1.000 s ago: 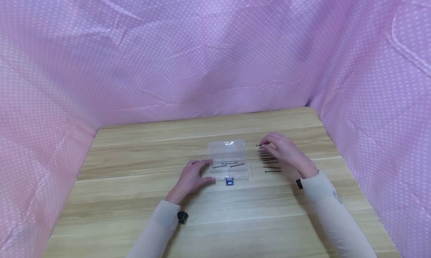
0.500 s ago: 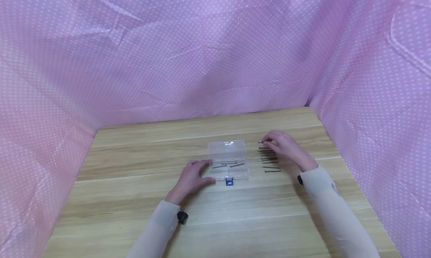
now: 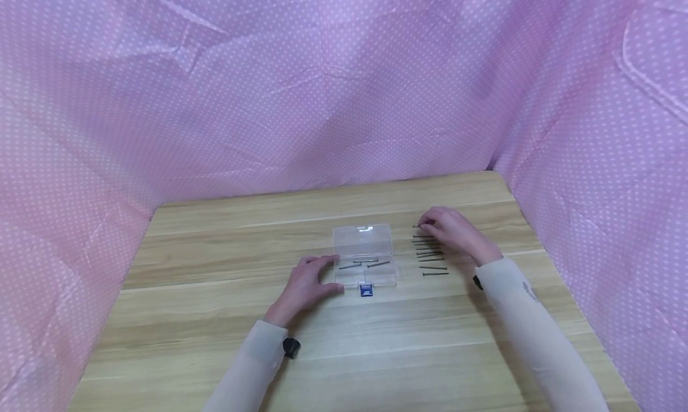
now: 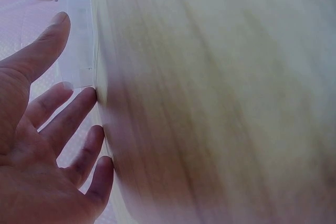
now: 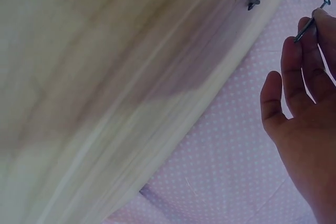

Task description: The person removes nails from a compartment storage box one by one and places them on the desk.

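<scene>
My left hand (image 3: pixel 305 283) rests at the left side of a clear plastic box (image 3: pixel 380 277), its fingers spread and touching the edge. The box lies with its lid (image 3: pixel 362 240) folded back and a blue tab (image 3: pixel 366 290) at the front. Several nails (image 3: pixel 378 264) lie in it. To the right, my right hand (image 3: pixel 451 228) pinches a nail (image 5: pixel 313 20) between thumb and fingertips, head sticking out. It is at the far end of a row of loose nails (image 3: pixel 432 253) on the table.
A wood-grain table (image 3: pixel 215 316) carries everything. Pink dotted cloth (image 3: pixel 322 101) hangs behind it and along both sides. A black band device (image 3: pixel 292 347) is on the left wrist.
My right hand has shifted slightly away and to the right with the nail, uncovering more of the row. The left hand and box have stayed in place.
</scene>
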Demonstrator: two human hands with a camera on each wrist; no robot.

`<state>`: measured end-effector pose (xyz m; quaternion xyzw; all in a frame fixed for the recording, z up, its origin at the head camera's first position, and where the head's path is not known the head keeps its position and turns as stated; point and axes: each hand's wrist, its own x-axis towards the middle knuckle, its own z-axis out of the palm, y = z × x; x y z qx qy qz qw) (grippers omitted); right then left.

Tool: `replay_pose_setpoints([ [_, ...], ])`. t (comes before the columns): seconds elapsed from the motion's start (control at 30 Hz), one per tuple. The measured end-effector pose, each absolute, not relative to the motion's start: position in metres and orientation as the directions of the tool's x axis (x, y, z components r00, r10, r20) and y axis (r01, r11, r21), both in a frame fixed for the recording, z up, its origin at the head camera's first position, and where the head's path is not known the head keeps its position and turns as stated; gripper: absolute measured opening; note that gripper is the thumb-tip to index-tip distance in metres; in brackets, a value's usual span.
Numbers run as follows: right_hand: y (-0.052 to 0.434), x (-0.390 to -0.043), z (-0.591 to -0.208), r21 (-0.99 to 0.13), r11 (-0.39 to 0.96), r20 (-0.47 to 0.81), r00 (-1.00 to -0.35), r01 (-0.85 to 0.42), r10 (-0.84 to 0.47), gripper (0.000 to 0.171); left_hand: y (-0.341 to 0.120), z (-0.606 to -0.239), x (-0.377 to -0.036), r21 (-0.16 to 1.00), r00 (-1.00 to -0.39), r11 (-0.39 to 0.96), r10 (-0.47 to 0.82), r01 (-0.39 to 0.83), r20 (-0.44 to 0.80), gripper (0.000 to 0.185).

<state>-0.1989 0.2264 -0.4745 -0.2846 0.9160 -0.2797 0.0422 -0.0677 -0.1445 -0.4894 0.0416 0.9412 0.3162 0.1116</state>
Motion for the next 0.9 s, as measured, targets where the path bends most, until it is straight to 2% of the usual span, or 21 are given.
replay_pose_setpoints([
  [0.53, 0.224, -0.213, -0.482, -0.532, 0.706, -0.016, -0.828, -0.467, -0.560, 0.012, -0.144, -0.490, -0.068, 0.601, -0.971, 0.799, 0.143, -0.001, -0.191, 0.077],
  [0.9, 0.225, -0.215, -0.487, -0.516, 0.710, -0.037, -0.815, -0.480, -0.578, 0.011, -0.144, -0.488, -0.067, 0.601, -0.969, 0.799, 0.142, -0.007, -0.200, 0.077],
])
